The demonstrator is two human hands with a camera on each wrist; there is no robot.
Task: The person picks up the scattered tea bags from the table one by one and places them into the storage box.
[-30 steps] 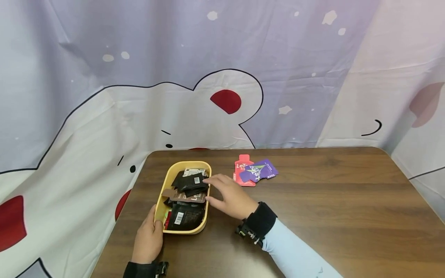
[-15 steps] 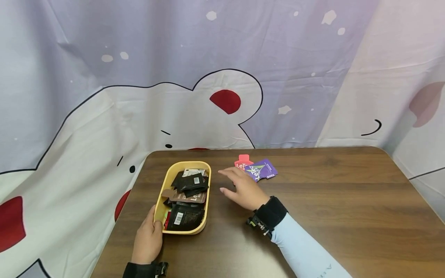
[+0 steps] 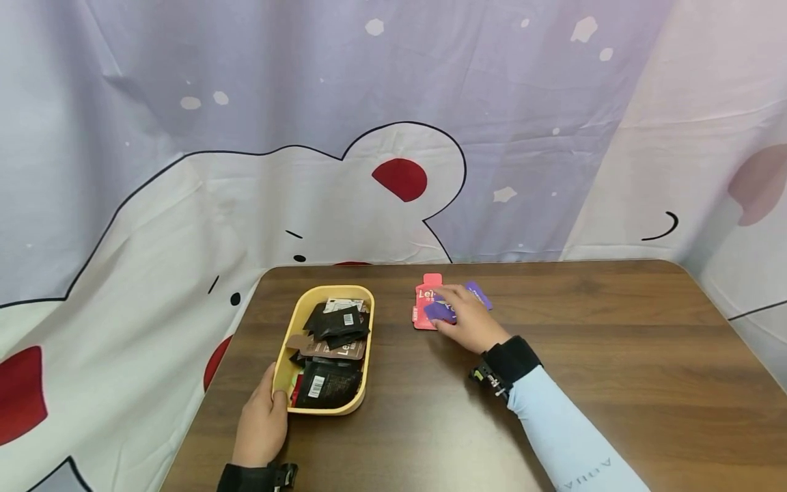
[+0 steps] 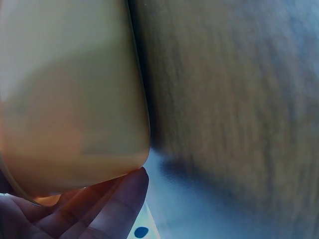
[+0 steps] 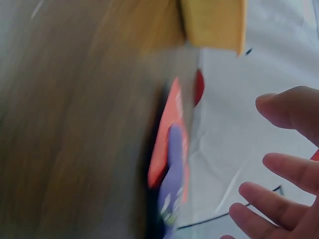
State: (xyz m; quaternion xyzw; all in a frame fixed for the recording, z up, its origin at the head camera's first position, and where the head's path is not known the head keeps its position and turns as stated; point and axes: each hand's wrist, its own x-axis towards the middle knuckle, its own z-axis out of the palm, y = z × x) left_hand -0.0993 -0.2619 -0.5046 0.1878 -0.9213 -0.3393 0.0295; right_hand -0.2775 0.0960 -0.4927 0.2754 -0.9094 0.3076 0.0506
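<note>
My left hand [image 3: 263,420] grips the left side of a yellow plastic basket [image 3: 320,293], its thumb by the rim. In the left wrist view, its fingers [image 4: 119,204] press against the basket's outer wall. Inside lie black pouches [image 3: 335,384], a brown flat packet [image 3: 315,347] and a white printed piece [image 3: 342,305]. My right hand [image 3: 472,322] hovers over a purple packet [image 3: 438,313] that overlaps a red packet [image 3: 421,318]. In the right wrist view, the fingers are spread apart from both packets, holding nothing.
A brown wooden table [image 3: 590,355] carries everything. Behind it hangs a patterned curtain [image 3: 510,123] that reaches the table's back edge. The basket stands to the left of the two loose packets.
My right hand has moved away from the basket, rightward to above the purple and red packets. My left hand and the basket have stayed put.
</note>
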